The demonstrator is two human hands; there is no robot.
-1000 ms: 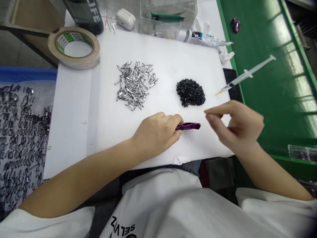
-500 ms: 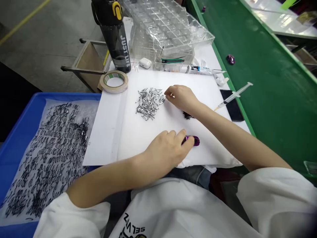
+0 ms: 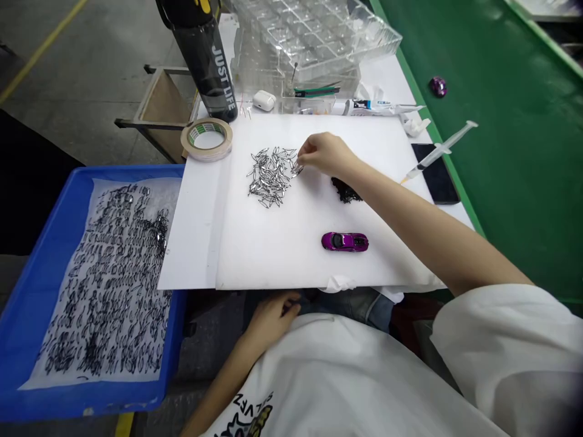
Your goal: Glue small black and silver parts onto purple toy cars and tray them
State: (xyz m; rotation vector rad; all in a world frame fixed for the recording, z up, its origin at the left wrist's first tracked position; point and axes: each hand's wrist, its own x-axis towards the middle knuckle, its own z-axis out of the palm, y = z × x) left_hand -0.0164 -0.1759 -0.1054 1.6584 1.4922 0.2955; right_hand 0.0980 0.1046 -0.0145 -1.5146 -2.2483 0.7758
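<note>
My right hand (image 3: 324,155) is pinched at the right edge of a loose pile of small, pointed, clear pieces with dark outlines (image 3: 269,182). Its fingertips touch or hover just over the outermost pieces; what is between them is too small to make out. Below the board's front edge, my left hand (image 3: 273,317) rests by my lap, loosely curled with thumb and fingers apart and nothing visible in it. A purple toy car (image 3: 345,241) lies on the white board (image 3: 273,255), touched by neither hand. Under my right forearm sits a heap of tiny black parts (image 3: 345,190), partly hidden.
At left, a blue tray (image 3: 175,340) holds rows of dark-edged pieces on a sheet. A tape roll (image 3: 186,141), bottle (image 3: 207,73), earbud case (image 3: 264,101) and clear plastic trays (image 3: 314,42) line the back. Right: syringe (image 3: 439,153), phone (image 3: 441,182), green belt (image 3: 514,200).
My left hand has let go of the toy car and withdrawn below the board's edge. The car now lies fully visible. My right hand stays at the pile, its fingers closer to the pieces.
</note>
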